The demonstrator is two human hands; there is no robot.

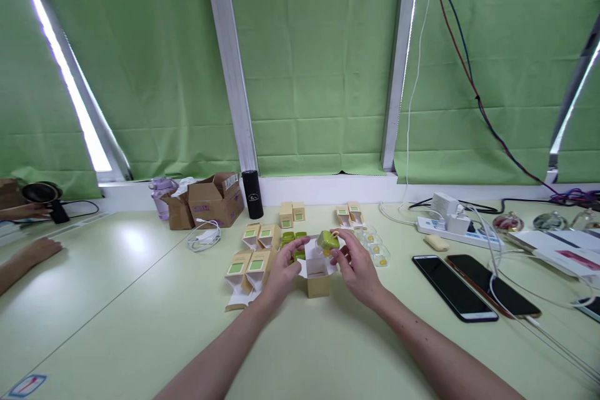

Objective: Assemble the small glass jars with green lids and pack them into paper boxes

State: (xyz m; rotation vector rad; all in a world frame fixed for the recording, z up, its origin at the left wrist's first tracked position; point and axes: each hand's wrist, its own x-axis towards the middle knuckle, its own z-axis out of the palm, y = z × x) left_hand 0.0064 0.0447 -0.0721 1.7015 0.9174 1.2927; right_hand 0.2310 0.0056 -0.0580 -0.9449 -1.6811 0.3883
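Observation:
In the head view, an open small cardboard box (pixel 318 287) stands upright on the table in front of me, its white inner flaps raised. My left hand (pixel 284 270) grips the box at its left side. Above the opening, my right hand (pixel 359 265) pinches a small clear container with a green lid (pixel 327 239) and a pale cord loop. Several green lids (pixel 287 237) lie behind my left hand, partly hidden. Beyond my right hand are several clear containers with yellow spots (pixel 379 252). Open kraft boxes with green labels (pixel 257 265) are grouped to the left.
More small boxes (pixel 286 215) stand farther back, near a black tumbler (pixel 252 195) and a larger carton (pixel 216 201). On the right lie two phones (pixel 454 287), a power strip (pixel 462 234) and loose cables. Another person's hand (pixel 41 250) rests at far left.

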